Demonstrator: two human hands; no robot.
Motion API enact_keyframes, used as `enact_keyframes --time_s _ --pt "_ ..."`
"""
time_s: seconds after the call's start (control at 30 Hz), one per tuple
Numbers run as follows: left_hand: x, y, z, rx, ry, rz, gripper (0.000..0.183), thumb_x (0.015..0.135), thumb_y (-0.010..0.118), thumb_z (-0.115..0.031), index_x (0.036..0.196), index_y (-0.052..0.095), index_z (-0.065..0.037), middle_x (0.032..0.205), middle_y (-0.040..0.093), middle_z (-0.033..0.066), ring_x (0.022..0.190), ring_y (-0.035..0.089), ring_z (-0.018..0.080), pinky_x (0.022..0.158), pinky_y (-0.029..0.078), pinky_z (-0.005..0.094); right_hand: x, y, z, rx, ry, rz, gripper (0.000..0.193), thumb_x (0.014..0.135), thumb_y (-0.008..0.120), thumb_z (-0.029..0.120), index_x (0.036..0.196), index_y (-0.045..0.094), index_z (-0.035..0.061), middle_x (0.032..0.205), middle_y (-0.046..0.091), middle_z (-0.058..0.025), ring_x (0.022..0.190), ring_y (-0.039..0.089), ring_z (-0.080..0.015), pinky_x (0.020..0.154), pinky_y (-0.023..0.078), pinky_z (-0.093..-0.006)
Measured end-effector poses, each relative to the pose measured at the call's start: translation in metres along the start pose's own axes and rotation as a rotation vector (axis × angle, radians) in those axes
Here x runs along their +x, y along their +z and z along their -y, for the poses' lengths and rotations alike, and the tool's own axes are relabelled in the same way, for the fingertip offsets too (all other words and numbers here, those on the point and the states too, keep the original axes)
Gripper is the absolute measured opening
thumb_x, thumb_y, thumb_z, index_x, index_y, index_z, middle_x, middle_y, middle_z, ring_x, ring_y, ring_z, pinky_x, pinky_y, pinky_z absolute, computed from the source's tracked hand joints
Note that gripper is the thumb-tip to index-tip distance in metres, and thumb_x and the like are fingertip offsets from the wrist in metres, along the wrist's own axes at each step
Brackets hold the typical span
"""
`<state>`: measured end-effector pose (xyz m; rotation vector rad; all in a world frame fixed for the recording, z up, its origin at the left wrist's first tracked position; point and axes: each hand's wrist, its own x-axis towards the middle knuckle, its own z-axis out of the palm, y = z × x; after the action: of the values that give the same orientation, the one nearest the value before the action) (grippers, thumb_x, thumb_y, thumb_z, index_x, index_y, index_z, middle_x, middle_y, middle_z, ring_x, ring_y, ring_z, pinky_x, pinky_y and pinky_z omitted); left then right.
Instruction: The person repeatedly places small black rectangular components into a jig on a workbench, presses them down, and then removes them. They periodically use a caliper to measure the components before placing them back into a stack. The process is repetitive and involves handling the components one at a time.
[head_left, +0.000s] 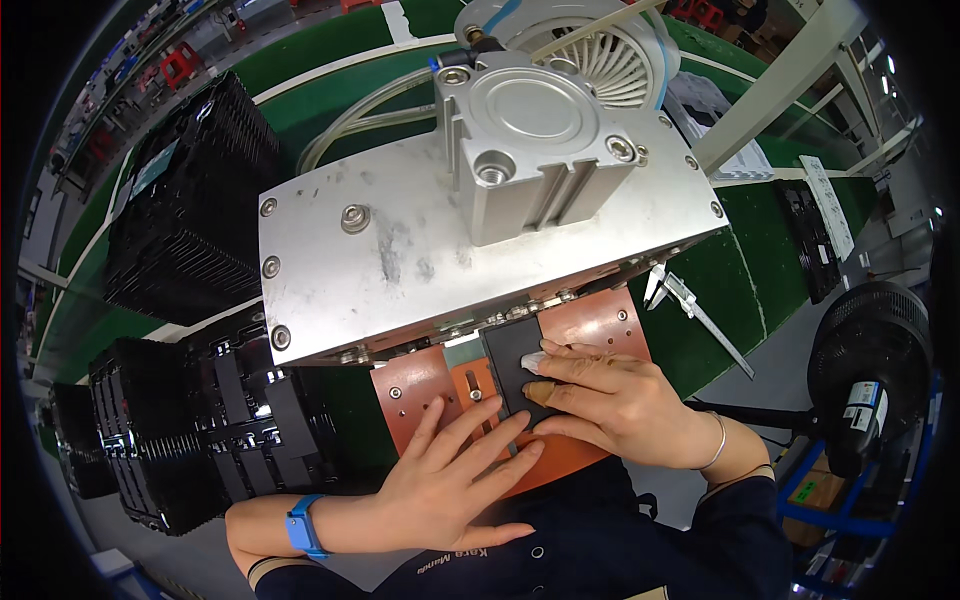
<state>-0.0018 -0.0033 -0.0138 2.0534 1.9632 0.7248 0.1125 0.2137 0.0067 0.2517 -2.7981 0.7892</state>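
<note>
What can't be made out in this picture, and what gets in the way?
Head view:
Part of the dark plate: covered by the right hand.
Part of the orange base: under the left hand's fingers.
Inside of the silver block: hidden by its top.
Lower part of the round white grille: behind the metal cylinder.
Caliper markings: too small.

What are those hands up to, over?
Right hand: fingertips on black piece. Left hand: spread, fingertips by its near end. Black piece: partly covered by right fingers. Silver machine: close beyond it.
</note>
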Motion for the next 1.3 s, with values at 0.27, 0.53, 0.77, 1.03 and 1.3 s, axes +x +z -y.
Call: enact_keyframes --time_s 0.27,0.53,0.77,1.03,1.3 --pt "0.001 -0.006 0.002 -0.097 0.011 -0.031 0.060 0.076 0.068 -0.056 0.119 0.065 -0.013 0.131 0.052 0.0155 0.123 0.045 0.0382 0.105 0.028 0.0612 -0.008 -0.007 0.019 0.731 0.297 0.127 0.036 0.089 0.058 0.005 0.125 0.050 0.0048 0.138 0.043 -0.0111 0.140 0.031 -0.0280 0.111 0.031 -0.0422" --pt "0.003 -0.019 0.008 -0.193 -0.064 -0.426 0.034 0.072 0.076 -0.013 0.104 0.067 -0.006 0.104 0.062 0.0093 0.087 0.060 0.0258 0.076 0.046 0.0372 0.018 -0.013 -0.005 1.012 0.725 0.050 0.021 0.086 0.066 0.000 0.099 0.049 0.0025 0.093 0.056 -0.0043 0.078 0.058 -0.0062 0.068 0.050 -0.0204" --pt "0.003 -0.035 0.009 -0.845 -0.479 -0.325 0.023 0.087 0.070 -0.017 0.097 0.060 0.001 0.075 0.065 0.0064 0.053 0.058 0.0084 0.048 0.044 0.0218 0.007 -0.003 0.027 0.984 0.551 -0.107 0.024 0.083 0.068 -0.007 0.092 0.048 0.0017 0.087 0.053 -0.0019 0.076 0.061 -0.0074 0.064 0.051 -0.0197" --pt "-0.076 -0.066 0.047 -0.730 -0.734 -0.893 0.031 0.092 0.066 -0.017 0.115 0.060 0.003 0.080 0.063 -0.0008 0.065 0.056 0.0021 0.054 0.045 0.0190 0.074 0.032 0.073 0.533 -0.041 0.004 0.026 0.083 0.069 -0.002 0.105 0.056 -0.0010 0.099 0.063 -0.0098 0.084 0.069 -0.0165 0.071 0.058 -0.0274" --pt "-0.217 -0.077 0.159 0.145 -1.159 -0.889 0.034 0.085 0.070 -0.016 0.115 0.066 0.000 0.099 0.070 0.0119 0.086 0.065 0.0135 0.082 0.050 0.0265 0.176 0.133 0.085 -0.364 -0.839 0.161 0.015 0.082 0.058 0.013 0.096 0.060 0.0073 0.084 0.058 -0.0036 0.085 0.060 -0.0182 0.071 0.052 -0.0334"
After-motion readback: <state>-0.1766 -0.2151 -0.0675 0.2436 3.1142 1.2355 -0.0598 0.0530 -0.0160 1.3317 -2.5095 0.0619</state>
